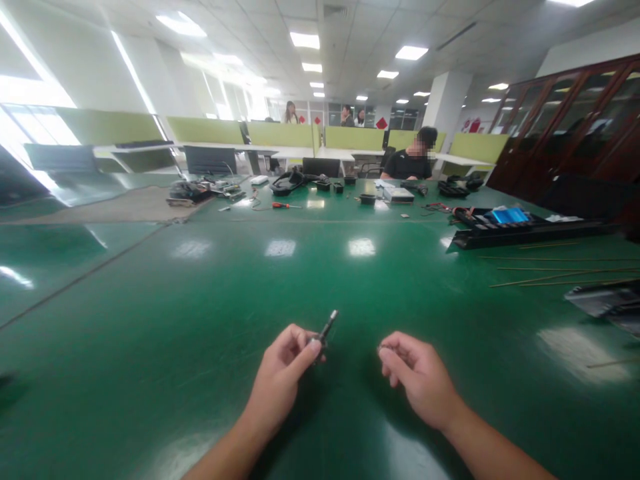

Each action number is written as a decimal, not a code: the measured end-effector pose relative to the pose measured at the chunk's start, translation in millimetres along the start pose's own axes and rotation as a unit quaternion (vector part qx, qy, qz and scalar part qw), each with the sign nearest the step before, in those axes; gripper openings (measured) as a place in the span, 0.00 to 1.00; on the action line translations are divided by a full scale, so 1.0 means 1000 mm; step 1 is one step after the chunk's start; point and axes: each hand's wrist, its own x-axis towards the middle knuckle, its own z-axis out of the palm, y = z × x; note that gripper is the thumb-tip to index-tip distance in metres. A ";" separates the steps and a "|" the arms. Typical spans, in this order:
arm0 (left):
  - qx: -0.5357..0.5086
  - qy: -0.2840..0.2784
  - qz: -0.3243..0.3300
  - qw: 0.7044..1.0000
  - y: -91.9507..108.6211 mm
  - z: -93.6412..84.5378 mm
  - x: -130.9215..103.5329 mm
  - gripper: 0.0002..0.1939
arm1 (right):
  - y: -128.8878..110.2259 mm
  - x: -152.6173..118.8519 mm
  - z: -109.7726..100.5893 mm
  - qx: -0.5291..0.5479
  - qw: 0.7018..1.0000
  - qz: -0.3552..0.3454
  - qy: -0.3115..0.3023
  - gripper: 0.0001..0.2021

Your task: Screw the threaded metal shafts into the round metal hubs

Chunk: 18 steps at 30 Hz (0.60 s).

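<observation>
Near the lower middle of the head view, my left hand (287, 370) is closed on a small dark metal part with a thin shaft (329, 324) that points up and to the right and ends in a pale tip. To the right of it, my right hand (417, 373) pinches something tiny at its fingertips, too small to make out. The two hands are apart, over the glossy green table (225, 287). My left fingers hide part of the dark piece.
Across the back lie a red screwdriver (283, 206), a black strap bundle (289, 182), a silver box (397, 194) and dark electronic parts (190, 192). A black tray (530, 232) and thin rods (555, 269) lie at right. A person (413, 159) sits beyond the table.
</observation>
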 end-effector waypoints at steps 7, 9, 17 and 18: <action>-0.055 0.051 -0.045 0.996 -0.002 0.003 0.008 0.21 | -0.005 0.000 0.005 -0.006 1.000 -0.005 -0.019 0.13; -0.069 0.084 -0.057 0.992 -0.003 0.005 0.009 0.25 | -0.005 0.001 0.005 -0.012 1.000 -0.007 -0.021 0.12; -0.102 0.157 -0.082 0.979 0.019 0.001 0.000 0.22 | -0.008 0.001 0.006 -0.037 0.998 -0.024 -0.038 0.11; -0.100 0.164 -0.074 0.979 0.025 -0.003 -0.002 0.23 | -0.009 0.000 0.006 -0.043 0.998 -0.028 -0.040 0.11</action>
